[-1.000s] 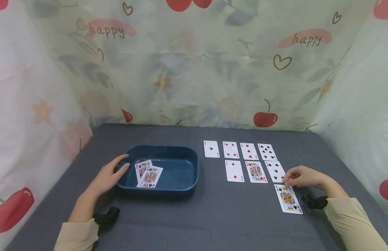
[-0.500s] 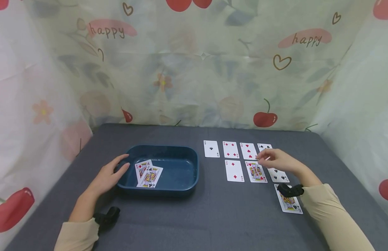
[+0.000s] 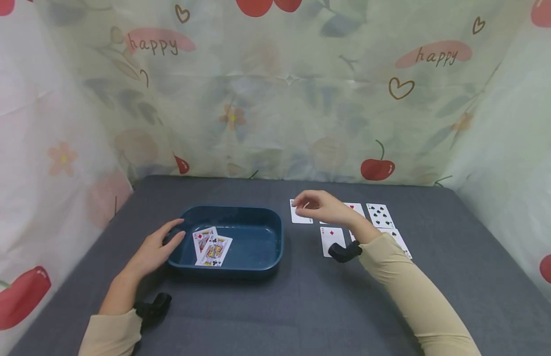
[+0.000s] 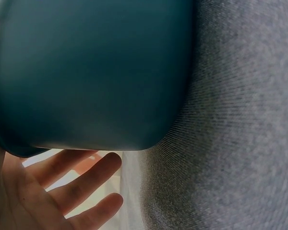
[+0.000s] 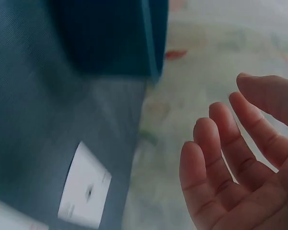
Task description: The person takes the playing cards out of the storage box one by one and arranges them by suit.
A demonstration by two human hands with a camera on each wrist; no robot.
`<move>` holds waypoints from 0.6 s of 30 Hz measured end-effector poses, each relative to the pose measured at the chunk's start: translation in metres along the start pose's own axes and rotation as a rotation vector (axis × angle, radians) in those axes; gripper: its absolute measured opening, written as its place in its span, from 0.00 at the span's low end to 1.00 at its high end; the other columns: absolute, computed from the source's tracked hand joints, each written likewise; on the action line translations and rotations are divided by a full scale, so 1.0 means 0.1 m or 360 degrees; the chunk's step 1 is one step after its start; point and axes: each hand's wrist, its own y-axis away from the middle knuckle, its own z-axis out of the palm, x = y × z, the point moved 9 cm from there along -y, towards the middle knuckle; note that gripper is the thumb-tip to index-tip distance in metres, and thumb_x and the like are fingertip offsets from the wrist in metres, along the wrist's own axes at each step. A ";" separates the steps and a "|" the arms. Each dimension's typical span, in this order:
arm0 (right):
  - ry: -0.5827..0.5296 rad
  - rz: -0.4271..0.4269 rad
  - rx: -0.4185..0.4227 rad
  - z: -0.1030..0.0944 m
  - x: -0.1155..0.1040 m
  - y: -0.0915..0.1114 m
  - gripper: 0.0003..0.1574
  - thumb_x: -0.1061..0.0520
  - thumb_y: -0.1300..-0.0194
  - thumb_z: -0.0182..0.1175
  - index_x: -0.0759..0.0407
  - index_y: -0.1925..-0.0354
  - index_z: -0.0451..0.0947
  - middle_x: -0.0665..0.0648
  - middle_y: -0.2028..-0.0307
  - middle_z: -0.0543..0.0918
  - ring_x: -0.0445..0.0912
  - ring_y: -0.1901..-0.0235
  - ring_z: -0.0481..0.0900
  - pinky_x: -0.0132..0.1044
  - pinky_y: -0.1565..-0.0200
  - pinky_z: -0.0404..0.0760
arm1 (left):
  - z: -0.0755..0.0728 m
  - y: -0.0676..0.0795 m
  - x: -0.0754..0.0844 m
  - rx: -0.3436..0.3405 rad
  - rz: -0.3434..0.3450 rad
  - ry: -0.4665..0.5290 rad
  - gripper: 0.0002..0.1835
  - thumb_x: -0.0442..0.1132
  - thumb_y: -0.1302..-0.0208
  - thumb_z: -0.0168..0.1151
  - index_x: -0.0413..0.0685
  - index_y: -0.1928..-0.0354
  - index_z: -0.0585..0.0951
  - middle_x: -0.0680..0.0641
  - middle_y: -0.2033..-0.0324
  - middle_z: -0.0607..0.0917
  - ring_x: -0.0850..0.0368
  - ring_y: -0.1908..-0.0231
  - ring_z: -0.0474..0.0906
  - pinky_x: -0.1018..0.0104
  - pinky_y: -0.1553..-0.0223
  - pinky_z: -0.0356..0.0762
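Note:
My left hand (image 3: 157, 249) rests at the left rim of the dark blue tray (image 3: 268, 237), fingers extended; in the left wrist view they lie along its outer wall (image 4: 91, 76). Two overlapping playing cards, a red-suited face card (image 3: 199, 238) and a king of clubs (image 3: 216, 251), lie inside the tray. My right hand (image 3: 324, 206) hovers over the ace of clubs (image 3: 303, 220), fingers loosely bent. The right wrist view shows nothing between those fingers (image 5: 221, 139), and the ace (image 5: 86, 191) lying apart on the cloth.
Two rows of face-up cards stand right of the tray. A seven of spades (image 3: 380, 216), a two of diamonds (image 3: 331, 235) and a partly covered spade card (image 3: 400, 240) show. My right forearm (image 3: 413, 287) hides others. A patterned curtain (image 3: 275, 123) closes the back.
My right hand has swept left from the spade cards at the right, across the rows, to the ace of clubs. The forearm now covers the king of spades. My left hand has stayed put.

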 end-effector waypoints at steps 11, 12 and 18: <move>-0.0035 -0.0114 -0.0202 0.51 -0.44 -0.61 0.19 0.57 0.36 0.59 0.65 0.50 0.75 0.60 0.56 0.81 0.46 0.57 0.80 0.36 0.51 0.79 | 0.00 0.00 0.01 0.0006 0.0011 0.0003 0.32 0.56 0.29 0.42 0.44 0.31 0.58 0.30 0.33 0.59 0.31 0.36 0.59 0.34 0.39 0.59; -0.0033 -0.0122 -0.0216 0.56 -0.47 -0.65 0.19 0.57 0.37 0.59 0.65 0.50 0.75 0.59 0.57 0.81 0.46 0.57 0.80 0.35 0.51 0.79 | -0.01 0.00 0.01 0.0005 0.0010 0.0005 0.32 0.56 0.29 0.42 0.44 0.31 0.58 0.30 0.33 0.59 0.31 0.35 0.59 0.34 0.39 0.59; 0.0030 -0.0178 -0.0343 0.86 -0.63 -0.88 0.18 0.58 0.38 0.60 0.67 0.51 0.75 0.59 0.62 0.81 0.43 0.63 0.79 0.29 0.56 0.78 | -0.01 0.01 0.01 0.0000 0.0007 0.0020 0.32 0.56 0.29 0.42 0.44 0.31 0.58 0.30 0.33 0.59 0.31 0.36 0.59 0.34 0.39 0.59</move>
